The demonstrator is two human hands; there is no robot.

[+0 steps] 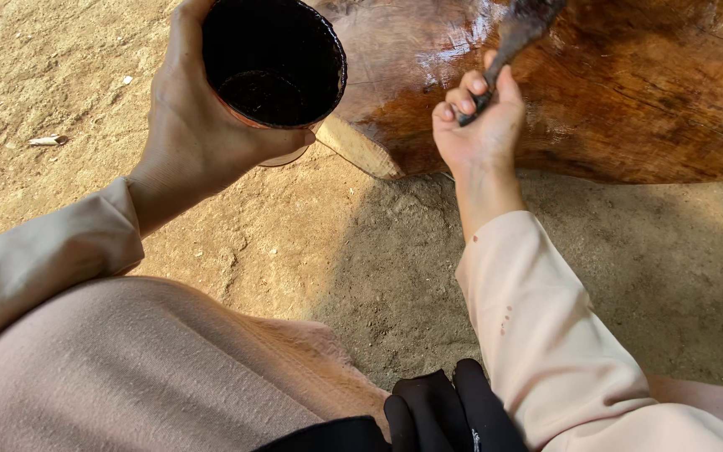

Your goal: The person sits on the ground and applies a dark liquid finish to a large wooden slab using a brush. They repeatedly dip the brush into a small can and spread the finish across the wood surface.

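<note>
Sunlight falls across bare sandy ground (311, 251) where a person crouches over a large slab of wood (629, 92). Their left hand (194, 125) is wrapped around a dark cup (274, 63), fingers curled under its base and thumb up along the side, holding it tipped a little toward the viewer so that a pool of dark liquid shows at the bottom. The cup hangs just left of the slab's lower edge, above the ground.

Their right hand (479, 125) is closed tight around the thin handle of a brush (516, 29), knuckles bent, the dark bristle end lying against the slab's top face. Around the bristles the wood shines wet and reddish brown; a pale cut corner juts out at the slab's lower left, between the two hands.

Both arms wear pale pink sleeves (546, 335), the right one speckled with small dark spots. A piece of black cloth (449, 410) sits at the bottom edge, beside the right sleeve. A small pale scrap (48, 141) lies on the ground, well apart at far left.
</note>
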